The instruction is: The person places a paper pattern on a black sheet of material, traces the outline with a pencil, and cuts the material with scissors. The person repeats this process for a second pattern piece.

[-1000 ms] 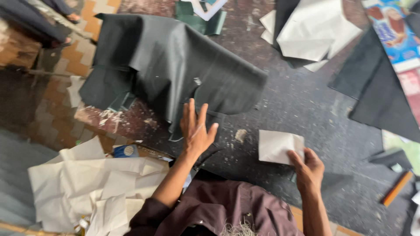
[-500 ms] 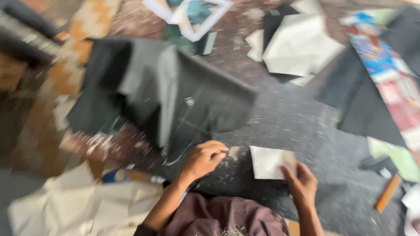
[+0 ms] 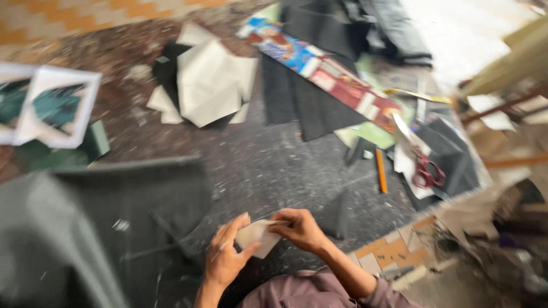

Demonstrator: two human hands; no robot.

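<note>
Presently the left hand (image 3: 224, 259) and right hand (image 3: 299, 228) both pinch a small pale paper piece (image 3: 257, 236) at six o'clock; thin stock could crease or tear if the opposed pulls grow uneven.

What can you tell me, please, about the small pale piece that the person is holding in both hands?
The pale piece is a small, flat, off-white sheet, like paper or thin card, with straight edges and a corner pointing down. It is held just above the dark work surface, tilted. The left hand grips its left side, and the right hand pinches its upper right edge. Motion blur hides any finer detail.
</note>
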